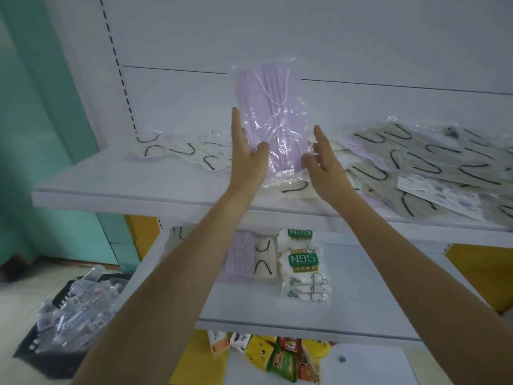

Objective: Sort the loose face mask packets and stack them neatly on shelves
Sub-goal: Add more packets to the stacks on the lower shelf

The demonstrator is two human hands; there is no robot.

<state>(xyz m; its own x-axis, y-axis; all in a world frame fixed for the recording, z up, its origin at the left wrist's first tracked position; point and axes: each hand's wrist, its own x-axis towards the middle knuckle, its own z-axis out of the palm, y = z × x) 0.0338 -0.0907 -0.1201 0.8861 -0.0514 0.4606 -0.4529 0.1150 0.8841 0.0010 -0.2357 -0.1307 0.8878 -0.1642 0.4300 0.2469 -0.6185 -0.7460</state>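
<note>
Left hand point(247, 154) pinching the purple mask packet point(270, 118), straight fingers behind, thumb in front, right hand point(323, 162) pinching its lower right edge, packet upright above upper shelf point(111, 187), loose packets point(422, 162) strewn there, black basket point(41, 354) holding clear packets

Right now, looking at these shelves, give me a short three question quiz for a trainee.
1. True or false: the purple packet lies flat on the top shelf.
2. The N95 stack sits on: A the top shelf, B the middle shelf, C a cart.
3. How many hands hold the purple packet?
Key: 1 false, it is held upright. 2 B. 3 two, the left hand and the right hand.
</note>
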